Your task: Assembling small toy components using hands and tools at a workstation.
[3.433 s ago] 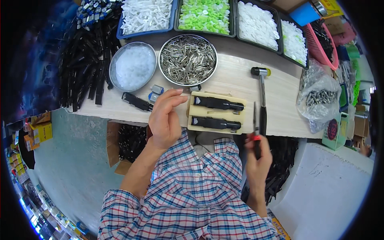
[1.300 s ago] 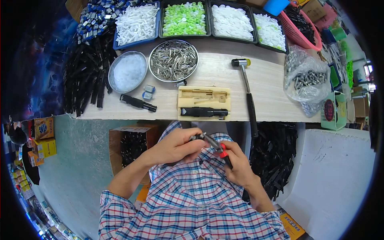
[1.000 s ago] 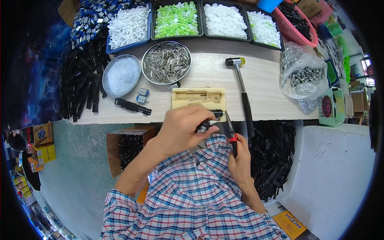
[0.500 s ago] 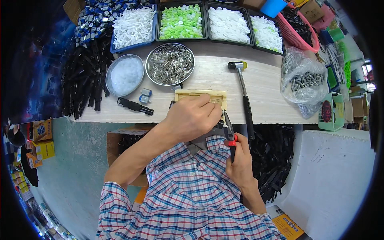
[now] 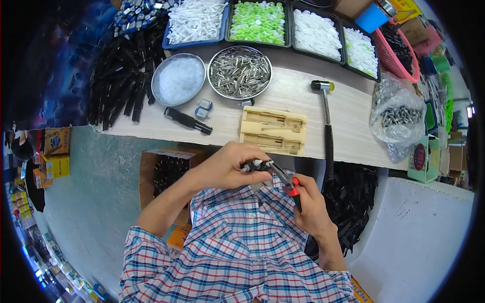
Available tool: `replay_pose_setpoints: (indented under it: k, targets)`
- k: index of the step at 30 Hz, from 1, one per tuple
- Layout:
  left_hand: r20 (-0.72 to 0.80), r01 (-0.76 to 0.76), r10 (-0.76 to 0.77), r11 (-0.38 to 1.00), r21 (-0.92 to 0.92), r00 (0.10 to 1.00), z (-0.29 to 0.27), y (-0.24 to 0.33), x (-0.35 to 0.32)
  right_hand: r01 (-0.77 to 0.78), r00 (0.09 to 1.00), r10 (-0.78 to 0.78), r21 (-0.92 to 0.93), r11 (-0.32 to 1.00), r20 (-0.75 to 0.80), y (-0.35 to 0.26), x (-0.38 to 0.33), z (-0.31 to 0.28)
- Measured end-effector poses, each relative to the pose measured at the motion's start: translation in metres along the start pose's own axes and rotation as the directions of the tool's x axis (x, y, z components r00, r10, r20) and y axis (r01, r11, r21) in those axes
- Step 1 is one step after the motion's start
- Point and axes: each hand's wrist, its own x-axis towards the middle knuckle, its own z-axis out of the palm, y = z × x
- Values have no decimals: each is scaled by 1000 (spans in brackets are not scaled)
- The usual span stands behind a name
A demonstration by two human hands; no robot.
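Two hands work a small part below the bench [image 5: 353, 141] edge.
Left hand [image 5: 227, 166] pinches a small black plastic piece [image 5: 251, 164]; right hand [image 5: 309, 202] grips closed around red-handled pliers [image 5: 284, 179], tips at the piece.

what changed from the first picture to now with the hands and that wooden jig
The left hand left the wooden jig and came in front of the chest, now gripping a small black part. The right hand swung its red-handled pliers from upright to meet that part. The two black parts are gone from the jig. Hammer, bowls and trays stayed put.
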Motion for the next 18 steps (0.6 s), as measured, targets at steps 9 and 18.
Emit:
replay_pose_setpoints:
  k: [9, 18]
  targets:
    - [-418, -61, 114, 989, 137, 901, 28, -38, -50, -382, 866, 252, -247, 890, -431, 70, 27, -43]
    - [-736, 641, -72, 552, 533, 673, 6, -145, -143, -262, 844, 25, -372, 890, -536, 67, 74, -34]
